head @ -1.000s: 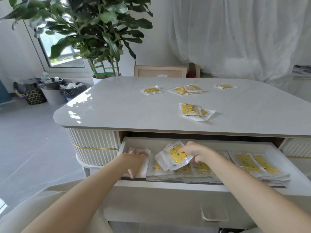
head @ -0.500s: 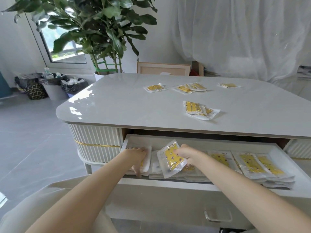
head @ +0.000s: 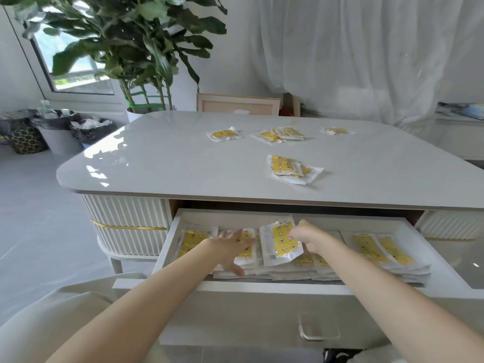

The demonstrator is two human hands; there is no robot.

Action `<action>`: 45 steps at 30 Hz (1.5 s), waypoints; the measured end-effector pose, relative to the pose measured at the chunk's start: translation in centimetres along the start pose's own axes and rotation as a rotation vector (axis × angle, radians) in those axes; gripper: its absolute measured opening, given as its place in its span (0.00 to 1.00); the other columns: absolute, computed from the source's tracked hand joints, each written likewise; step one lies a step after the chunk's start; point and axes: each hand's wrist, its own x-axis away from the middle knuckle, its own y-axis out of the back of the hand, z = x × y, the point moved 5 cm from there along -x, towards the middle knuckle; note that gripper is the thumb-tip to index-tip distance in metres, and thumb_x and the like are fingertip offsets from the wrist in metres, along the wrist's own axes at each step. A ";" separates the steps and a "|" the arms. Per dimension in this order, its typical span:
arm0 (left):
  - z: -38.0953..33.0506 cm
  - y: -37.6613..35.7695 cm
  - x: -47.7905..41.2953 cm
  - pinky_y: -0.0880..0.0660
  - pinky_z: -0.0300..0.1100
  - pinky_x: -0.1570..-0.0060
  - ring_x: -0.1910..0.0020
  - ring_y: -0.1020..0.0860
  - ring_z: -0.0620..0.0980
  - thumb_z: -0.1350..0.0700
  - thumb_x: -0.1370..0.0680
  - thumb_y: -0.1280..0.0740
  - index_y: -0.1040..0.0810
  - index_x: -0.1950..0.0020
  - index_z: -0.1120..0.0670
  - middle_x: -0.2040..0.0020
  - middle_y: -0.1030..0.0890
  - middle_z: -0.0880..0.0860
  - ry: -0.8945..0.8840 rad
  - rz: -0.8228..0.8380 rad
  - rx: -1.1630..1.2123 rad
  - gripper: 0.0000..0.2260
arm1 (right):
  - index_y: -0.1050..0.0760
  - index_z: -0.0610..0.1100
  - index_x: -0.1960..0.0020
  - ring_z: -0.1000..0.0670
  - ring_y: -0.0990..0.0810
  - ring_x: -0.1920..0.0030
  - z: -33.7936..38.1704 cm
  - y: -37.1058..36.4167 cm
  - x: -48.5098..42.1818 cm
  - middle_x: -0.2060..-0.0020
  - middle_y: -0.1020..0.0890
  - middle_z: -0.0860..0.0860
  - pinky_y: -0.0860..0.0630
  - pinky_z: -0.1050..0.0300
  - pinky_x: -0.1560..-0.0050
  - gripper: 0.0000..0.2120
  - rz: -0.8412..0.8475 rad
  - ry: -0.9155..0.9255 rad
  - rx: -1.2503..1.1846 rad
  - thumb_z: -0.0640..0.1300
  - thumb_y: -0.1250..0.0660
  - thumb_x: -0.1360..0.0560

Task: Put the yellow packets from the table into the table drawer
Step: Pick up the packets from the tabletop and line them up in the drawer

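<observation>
The white table drawer (head: 262, 288) stands pulled out, filled with rows of stacked yellow packets. My right hand (head: 309, 238) grips a small bundle of yellow packets (head: 280, 242), tilted up over the middle stacks. My left hand (head: 231, 247) lies flat with fingers spread on a packet stack (head: 246, 254) left of the bundle. At the drawer's left end lies another packet (head: 192, 241), and more stacks (head: 379, 248) fill the right part. On the tabletop (head: 162, 163) remain a pile of packets (head: 290, 169) near the front and further packets (head: 224, 134), (head: 280, 134), (head: 336, 131) toward the back.
A big potted plant (head: 136, 56) stands behind the table's left corner. Bins lined with bags (head: 57, 132) sit on the floor at far left. A wooden panel (head: 237, 104) leans behind the table, with a white curtain (head: 366, 48) beyond. The drawer's handle (head: 318, 332) faces me.
My left hand slid right from the leftmost stack onto the one beside it, uncovering the left packet. My right hand tilted its bundle more upright. The camera moved closer.
</observation>
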 end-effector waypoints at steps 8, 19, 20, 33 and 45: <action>-0.4 1.3 0.1 0.43 0.61 0.28 0.23 0.49 0.60 0.35 0.28 0.34 0.58 0.22 0.43 0.21 0.54 0.54 0.034 0.036 -0.110 0.44 | 0.37 0.39 0.28 0.46 0.20 0.49 0.2 -0.3 0.1 0.39 0.25 0.42 0.21 0.58 0.61 0.27 -0.081 0.093 0.225 0.31 0.35 0.25; -1.4 1.5 -0.5 0.35 0.54 0.31 0.29 0.35 0.62 0.42 0.23 0.36 0.51 0.22 0.48 0.26 0.40 0.58 0.015 -0.011 -0.096 0.35 | 0.37 0.53 0.25 0.43 0.35 0.31 0.5 -2.3 2.4 0.34 0.34 0.47 0.28 0.48 0.37 0.38 0.198 0.466 0.767 0.39 0.26 0.30; -1.3 1.3 -0.6 0.33 0.53 0.32 0.31 0.33 0.60 0.44 0.23 0.36 0.50 0.22 0.48 0.27 0.39 0.58 0.020 -0.014 -0.102 0.35 | 0.38 0.53 0.25 0.43 0.34 0.32 0.5 -2.5 2.4 0.34 0.34 0.47 0.27 0.49 0.38 0.38 0.196 0.473 0.774 0.39 0.26 0.30; -2.2 5.9 3.2 0.31 0.50 0.35 0.28 0.34 0.51 0.43 0.21 0.40 0.44 0.24 0.45 0.27 0.35 0.49 0.005 -0.207 -0.014 0.28 | 0.27 0.49 0.32 0.48 0.23 0.39 4.4 1.7 6.0 0.36 0.23 0.48 0.27 0.56 0.41 0.21 0.152 0.538 0.726 0.44 0.33 0.24; 0.1 16.1 7.2 0.29 0.41 0.46 0.44 0.24 0.47 0.47 0.22 0.38 0.29 0.34 0.44 0.42 0.21 0.44 0.047 -0.553 0.212 0.16 | 0.21 0.49 0.51 0.50 0.20 0.60 9.9 12.2 7.7 0.59 0.19 0.53 0.24 0.56 0.59 0.09 -0.209 0.516 0.287 0.40 0.37 0.27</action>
